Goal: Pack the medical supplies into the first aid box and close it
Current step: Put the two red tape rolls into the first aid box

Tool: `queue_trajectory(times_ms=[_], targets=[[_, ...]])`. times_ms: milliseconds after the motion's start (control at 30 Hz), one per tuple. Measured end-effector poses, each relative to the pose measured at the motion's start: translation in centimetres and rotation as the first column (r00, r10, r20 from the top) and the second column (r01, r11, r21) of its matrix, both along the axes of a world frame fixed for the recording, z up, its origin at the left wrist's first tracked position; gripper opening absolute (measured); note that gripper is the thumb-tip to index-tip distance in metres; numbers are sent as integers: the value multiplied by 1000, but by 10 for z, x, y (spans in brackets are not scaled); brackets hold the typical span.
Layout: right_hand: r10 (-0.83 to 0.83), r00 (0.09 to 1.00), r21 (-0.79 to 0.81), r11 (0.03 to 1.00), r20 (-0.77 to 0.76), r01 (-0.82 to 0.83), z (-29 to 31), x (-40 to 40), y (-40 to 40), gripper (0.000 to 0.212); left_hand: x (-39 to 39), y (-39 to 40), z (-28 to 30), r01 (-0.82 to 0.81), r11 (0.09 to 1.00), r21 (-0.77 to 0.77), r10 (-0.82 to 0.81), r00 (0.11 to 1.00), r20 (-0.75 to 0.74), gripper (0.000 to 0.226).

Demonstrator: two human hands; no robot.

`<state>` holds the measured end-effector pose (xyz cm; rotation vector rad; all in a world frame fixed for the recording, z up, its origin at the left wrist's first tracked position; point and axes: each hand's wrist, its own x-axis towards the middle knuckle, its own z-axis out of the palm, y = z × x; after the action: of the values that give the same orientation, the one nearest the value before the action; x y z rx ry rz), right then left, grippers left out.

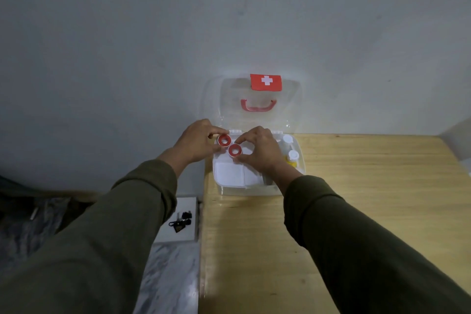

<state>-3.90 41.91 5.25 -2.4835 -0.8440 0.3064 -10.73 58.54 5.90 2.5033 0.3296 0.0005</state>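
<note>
Each grip pinches one tape roll: left hand clamps the farther roll, right hand the nearer roll, open cores facing the camera. Rolls nearly touch, both over the back-left corner of the first aid box. Directly below: white tray. Right of the grips: two bottles already inside. Beyond: lid upright against wall. Box sits at the surface edge. Likely next: lower straight down.

The scene is dim and grey, light soft and even; shadows faint on the bench; wide-angle bending stretches the sleeves at the lower edges; details look soft, slightly blurred.
</note>
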Motion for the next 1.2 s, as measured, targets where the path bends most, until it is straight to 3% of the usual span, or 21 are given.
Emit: queue_trajectory(times_ms=[367,633,933,1067,1200], targets=[[3,1000,-59,998,24,-2,-1,-1,2,48,-4,-1,-4,-8,1000,-26,7,1000,-4,48],[-85,993,136,988,79,73,37,13,-28,46,-3,-16,15,-83,995,-51,92,976,196,40],[-215,970,135,971,114,200,67,26,-167,48,20,-123,45,24,995,-96,17,917,398,44],[-267,962,78,962,59,262,59,17,-248,51,17,-198,35,92,984,-152,-27,923,384,47],[-315,949,19,949,7,315,41,7,-319,55,5,-272,12,167,970,-177,-115,955,272,53]])
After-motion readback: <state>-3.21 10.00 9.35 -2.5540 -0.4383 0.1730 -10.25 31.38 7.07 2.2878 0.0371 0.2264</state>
